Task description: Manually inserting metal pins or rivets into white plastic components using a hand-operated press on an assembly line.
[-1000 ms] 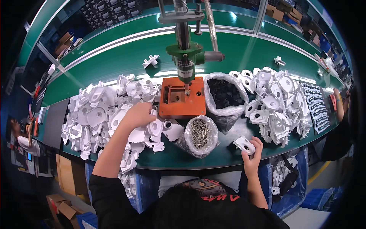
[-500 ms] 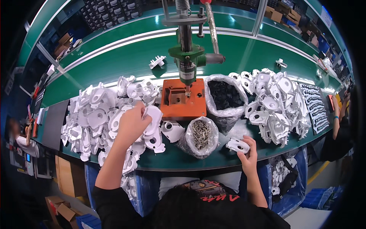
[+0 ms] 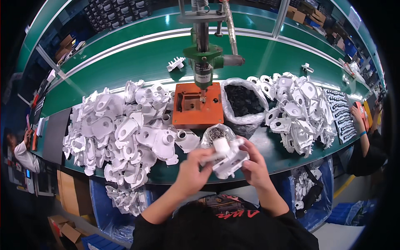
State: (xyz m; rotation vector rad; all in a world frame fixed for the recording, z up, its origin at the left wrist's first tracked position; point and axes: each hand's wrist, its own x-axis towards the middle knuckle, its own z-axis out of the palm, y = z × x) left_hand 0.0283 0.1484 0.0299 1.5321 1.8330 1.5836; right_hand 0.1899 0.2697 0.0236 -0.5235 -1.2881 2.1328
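Left hand (image 3: 194, 170) and right hand (image 3: 255, 166) pinched white plastic parts (image 3: 228, 164) between them, over the front of a green bench (image 3: 279, 157). Two white heaps (image 3: 110, 125) covered much of it, flanking a press (image 3: 204, 54), an orange block (image 3: 206, 114) and a bag of metal pins (image 3: 216, 133).

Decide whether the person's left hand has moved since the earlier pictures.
Yes: the left hand moved right and toward the body, judged against the orange block.

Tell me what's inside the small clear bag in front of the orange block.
Thin metal pieces show near the far rim of the clear bag. White parts held by the left hand and right hand hide the rest inside.
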